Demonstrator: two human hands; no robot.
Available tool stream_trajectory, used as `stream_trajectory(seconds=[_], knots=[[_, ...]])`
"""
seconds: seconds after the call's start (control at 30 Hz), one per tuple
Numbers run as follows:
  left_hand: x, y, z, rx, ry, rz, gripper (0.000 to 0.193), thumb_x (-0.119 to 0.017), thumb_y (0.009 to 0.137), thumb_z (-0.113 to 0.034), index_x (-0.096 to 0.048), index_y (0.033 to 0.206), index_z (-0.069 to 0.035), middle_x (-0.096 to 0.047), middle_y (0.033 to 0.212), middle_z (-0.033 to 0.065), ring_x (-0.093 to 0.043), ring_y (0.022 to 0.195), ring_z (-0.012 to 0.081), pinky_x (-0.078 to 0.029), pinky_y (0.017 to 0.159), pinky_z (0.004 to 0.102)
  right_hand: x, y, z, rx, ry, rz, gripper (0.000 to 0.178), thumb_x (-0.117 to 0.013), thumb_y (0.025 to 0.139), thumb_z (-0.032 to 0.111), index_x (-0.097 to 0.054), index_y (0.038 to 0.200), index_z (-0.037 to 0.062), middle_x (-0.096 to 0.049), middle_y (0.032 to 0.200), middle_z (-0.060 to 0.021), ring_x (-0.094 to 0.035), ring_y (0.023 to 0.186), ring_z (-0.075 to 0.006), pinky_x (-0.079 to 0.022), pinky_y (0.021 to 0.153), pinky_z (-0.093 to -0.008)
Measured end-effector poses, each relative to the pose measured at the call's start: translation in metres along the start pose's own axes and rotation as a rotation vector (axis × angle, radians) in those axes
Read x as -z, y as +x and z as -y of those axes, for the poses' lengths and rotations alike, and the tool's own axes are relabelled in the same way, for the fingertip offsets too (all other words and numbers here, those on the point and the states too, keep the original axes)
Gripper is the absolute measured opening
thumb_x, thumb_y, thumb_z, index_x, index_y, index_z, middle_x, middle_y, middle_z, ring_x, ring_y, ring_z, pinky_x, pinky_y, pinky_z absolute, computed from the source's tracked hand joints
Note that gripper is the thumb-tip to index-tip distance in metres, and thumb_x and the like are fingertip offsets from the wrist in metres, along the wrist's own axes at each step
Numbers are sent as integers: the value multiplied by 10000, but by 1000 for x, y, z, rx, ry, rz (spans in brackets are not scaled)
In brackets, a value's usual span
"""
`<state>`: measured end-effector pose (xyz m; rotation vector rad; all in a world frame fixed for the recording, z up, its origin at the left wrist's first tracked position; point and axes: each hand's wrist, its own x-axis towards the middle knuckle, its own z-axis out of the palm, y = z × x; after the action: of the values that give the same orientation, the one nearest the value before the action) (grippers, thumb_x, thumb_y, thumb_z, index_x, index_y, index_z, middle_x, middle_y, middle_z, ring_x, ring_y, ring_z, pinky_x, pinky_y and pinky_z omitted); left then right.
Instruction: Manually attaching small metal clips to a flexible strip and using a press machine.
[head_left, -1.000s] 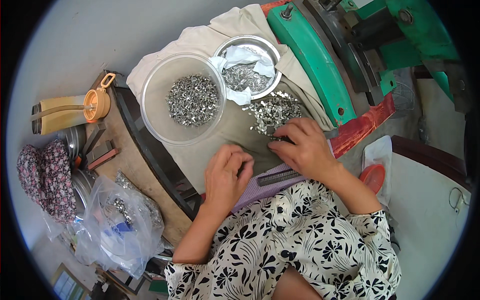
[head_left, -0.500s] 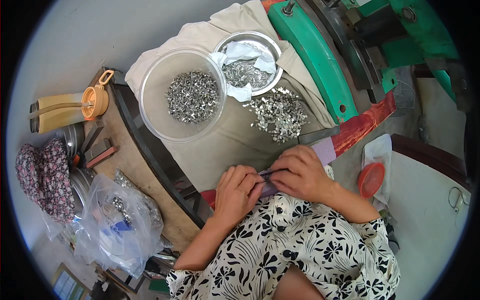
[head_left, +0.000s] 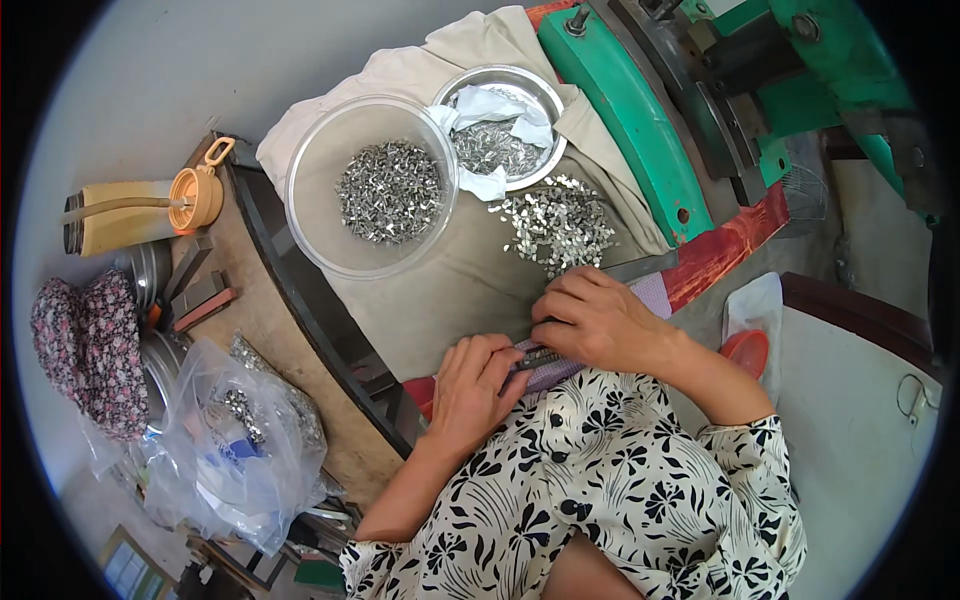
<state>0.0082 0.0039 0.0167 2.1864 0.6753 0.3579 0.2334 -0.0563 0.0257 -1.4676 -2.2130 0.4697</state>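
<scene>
The dark bar [head_left: 538,357] lies across the purple cloth [head_left: 652,294] at my lap, between my two hands. My left hand [head_left: 468,382] has its thumb and fingertips closed on the bar's near-left end. My right hand [head_left: 588,318] is curled narrow above the other end; cannot tell whether a small piece sits in its fingers. Handling, judged by look: rigid, probably metal, modest weight, smooth enough to slip; best held by the ends or long edges, upper face left free. Beyond, on the beige cloth [head_left: 400,312]: a loose pile of small flat metal pieces [head_left: 558,225], thin and likely awkward to pick singly. Farther out, a clear tub [head_left: 312,222] of small metal parts and a steel bowl [head_left: 553,103] with slender pieces and white cloth [head_left: 484,183]. Labels: no writing legible on bar, tub or bowl.
</scene>
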Motion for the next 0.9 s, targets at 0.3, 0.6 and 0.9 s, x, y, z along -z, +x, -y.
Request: stream_trajectory(seconds=[0.3,0.6,0.9], knots=[[-3,12,-1,-41,62,-9,303,-799,745,-139,-650,1000,-74,-609,1042,58,-588,920,259,-437,769,380,-11,9,-20,-93,-52,-290,220,-800,690,131,-718,895,127,-639,974,5,-594,975,-245,-466,825,-378],[-9,21,-7,-14,28,-29,274,-818,723,-126,-675,955,-96,-613,999,47,-574,901,262,-408,769,374,-7,11,-6,-210,-100,-292,200,-810,691,140,-708,860,112,-632,959,-6,-584,954,-252,-439,803,-385],[-7,22,-8,-29,8,-17,202,-791,743,-86,-673,907,-89,-607,1001,51,-586,886,263,-433,751,377,-9,14,-3,-282,-33,-323,180,-783,728,99,-677,873,91,-631,987,-24,-582,968,-270,-453,834,-407]])
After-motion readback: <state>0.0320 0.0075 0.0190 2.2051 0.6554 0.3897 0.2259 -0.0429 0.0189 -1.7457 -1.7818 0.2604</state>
